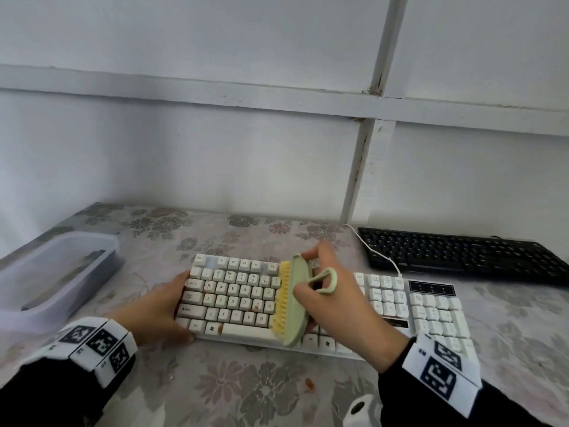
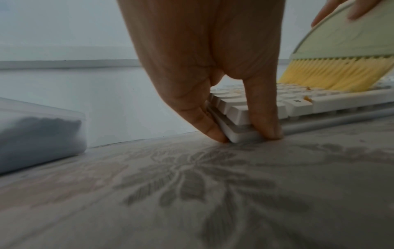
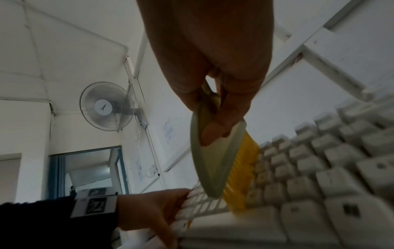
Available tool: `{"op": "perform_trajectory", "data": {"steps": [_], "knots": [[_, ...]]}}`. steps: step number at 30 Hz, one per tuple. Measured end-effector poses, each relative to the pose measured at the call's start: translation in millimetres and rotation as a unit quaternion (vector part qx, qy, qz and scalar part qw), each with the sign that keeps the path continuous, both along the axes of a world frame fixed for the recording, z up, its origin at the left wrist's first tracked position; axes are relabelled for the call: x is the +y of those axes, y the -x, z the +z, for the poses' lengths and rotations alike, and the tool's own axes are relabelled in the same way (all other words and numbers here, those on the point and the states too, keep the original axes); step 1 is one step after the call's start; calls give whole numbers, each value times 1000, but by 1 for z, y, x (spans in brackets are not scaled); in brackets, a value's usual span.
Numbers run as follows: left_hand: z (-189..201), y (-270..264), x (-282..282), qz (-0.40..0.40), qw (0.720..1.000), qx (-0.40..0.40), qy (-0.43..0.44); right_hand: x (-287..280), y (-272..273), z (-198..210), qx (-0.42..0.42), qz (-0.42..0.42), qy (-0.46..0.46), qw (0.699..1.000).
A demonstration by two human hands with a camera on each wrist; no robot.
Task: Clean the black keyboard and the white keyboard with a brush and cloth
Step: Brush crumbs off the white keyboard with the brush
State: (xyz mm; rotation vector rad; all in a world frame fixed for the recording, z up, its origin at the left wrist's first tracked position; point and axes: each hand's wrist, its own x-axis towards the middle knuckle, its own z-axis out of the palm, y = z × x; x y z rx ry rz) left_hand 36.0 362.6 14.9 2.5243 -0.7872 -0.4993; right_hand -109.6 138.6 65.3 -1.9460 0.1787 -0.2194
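The white keyboard [image 1: 400, 306] lies across the middle of the table, with orange-brown stains on some keys. My left hand [image 1: 163, 312] grips its left end, thumb on the front edge and fingers on the side, as the left wrist view shows on the keyboard corner [image 2: 241, 133]. My right hand [image 1: 326, 300] grips a pale green brush [image 1: 297, 303] with yellow bristles [image 1: 281, 300] pressed on the keys near the keyboard's middle; the brush [image 3: 211, 166] stands on edge. The black keyboard [image 1: 462, 254] lies at the back right, untouched. No cloth is in view.
A translucent plastic tub [image 1: 52, 272] holding something dark sits at the left of the table. A white cable [image 1: 378, 254] runs between the keyboards. The floral tablecloth [image 1: 246, 386] carries an orange crumb [image 1: 308, 384]. A white wall stands close behind.
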Motion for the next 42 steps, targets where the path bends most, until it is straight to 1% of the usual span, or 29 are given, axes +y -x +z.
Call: {"op": "perform_trajectory", "data": {"steps": [5, 7, 10, 13, 15, 17, 19, 24, 27, 29, 31, 33, 35, 42], "knots": [[-2, -2, 1, -1, 1000, 6, 1, 3, 11, -5, 64, 42, 1, 997], [-1, -1, 0, -5, 1000, 1, -1, 1, 13, 2, 72, 45, -24, 996], [0, 0, 0, -8, 1000, -4, -5, -4, 9, 17, 37, 11, -81, 996], [1, 1, -1, -10, 1000, -3, -8, -8, -2, 25, -16, -37, -105, 994], [2, 1, 0, -6, 1000, -4, -11, -7, -8, 22, -33, -46, -91, 994], [1, 0, 0, -2, 1000, -5, -13, -3, -10, 15, -31, -39, -61, 997], [0, -1, 0, -1, 1000, -4, -13, 1, -7, 8, -7, -19, -37, 999], [0, -2, 1, -2, 1000, -1, -14, 6, 4, -7, 51, 41, -16, 998], [2, 1, -1, -3, 1000, -6, -19, 4, 10, 0, 82, 58, -15, 995], [4, 3, -1, -4, 1000, -7, -19, 1, 8, 10, 65, 44, -40, 996], [4, 3, -1, -4, 1000, -6, -19, -3, 2, 18, 17, 10, -53, 998], [5, 4, -1, -2, 1000, -3, -18, -6, -6, 19, -24, -25, -50, 998], [6, 4, -1, -2, 1000, -2, -16, -6, -10, 16, -36, -34, -33, 998], [6, 4, -2, 0, 1000, -2, -19, 5, 4, -7, 53, 46, -27, 997]]}}
